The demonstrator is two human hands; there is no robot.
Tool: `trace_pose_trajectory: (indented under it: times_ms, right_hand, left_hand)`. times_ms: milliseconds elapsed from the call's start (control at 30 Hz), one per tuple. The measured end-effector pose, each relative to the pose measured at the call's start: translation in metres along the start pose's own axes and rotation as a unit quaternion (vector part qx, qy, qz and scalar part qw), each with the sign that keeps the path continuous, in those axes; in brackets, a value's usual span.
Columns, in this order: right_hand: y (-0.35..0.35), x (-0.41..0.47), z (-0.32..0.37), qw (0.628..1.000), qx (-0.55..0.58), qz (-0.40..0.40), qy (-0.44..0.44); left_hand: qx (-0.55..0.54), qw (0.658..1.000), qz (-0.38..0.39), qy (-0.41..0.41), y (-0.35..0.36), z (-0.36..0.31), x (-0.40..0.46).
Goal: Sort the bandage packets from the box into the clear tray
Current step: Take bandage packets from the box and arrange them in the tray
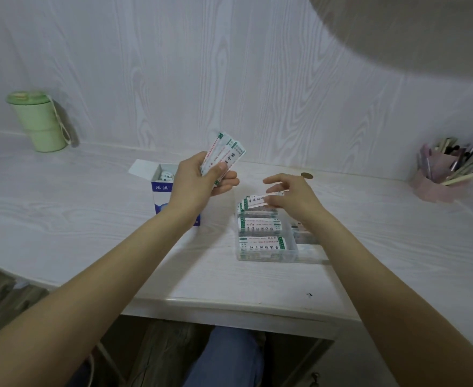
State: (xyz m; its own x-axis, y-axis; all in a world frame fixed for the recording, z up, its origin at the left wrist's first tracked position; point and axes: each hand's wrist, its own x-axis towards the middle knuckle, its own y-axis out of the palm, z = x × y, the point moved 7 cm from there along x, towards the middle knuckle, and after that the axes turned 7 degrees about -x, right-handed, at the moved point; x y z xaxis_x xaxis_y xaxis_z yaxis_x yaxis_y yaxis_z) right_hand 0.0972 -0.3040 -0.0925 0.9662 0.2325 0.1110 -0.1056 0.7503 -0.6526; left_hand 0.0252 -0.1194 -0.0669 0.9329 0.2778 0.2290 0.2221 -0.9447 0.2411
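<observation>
Above the tabletop (90, 219) my left grip (199, 177) clasps several packets (224, 155) beside the box (162, 188), while my right grip (291, 196) pinches one packet (257, 201) over the tray (268, 256).

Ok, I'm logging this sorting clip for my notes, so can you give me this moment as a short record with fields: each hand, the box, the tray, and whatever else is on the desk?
left hand: grips a fan of bandage packets, raised above the desk
right hand: pinches one packet over the tray's far end
box: blue and white, flap open, upright, left of the tray
clear tray: several packets lying flat in its compartments
desk: green cup far left, pink pen holder far right, coin behind the right hand
</observation>
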Motion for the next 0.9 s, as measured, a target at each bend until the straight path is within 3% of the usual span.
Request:
trace_pose_trajectory:
  times_ms: [133,300,700,900]
  right_hand:
    - [0.007,0.004,0.003,0.989,-0.148,-0.003,-0.032]
    - [0.018,0.005,0.006,0.972,-0.230,-0.005,-0.056]
    - [0.029,0.009,0.008,0.963,-0.268,0.022,-0.008]
    - [0.031,0.012,0.012,0.973,-0.228,0.036,-0.007]
  left_hand:
    - [0.008,1.000,0.013,-0.007,0.005,0.004,0.002]
    - [0.006,1.000,0.020,-0.007,0.008,0.006,0.002]
    - [0.018,0.999,0.036,-0.013,0.013,0.010,0.003]
    - [0.015,0.999,0.043,-0.031,0.013,0.013,0.003]
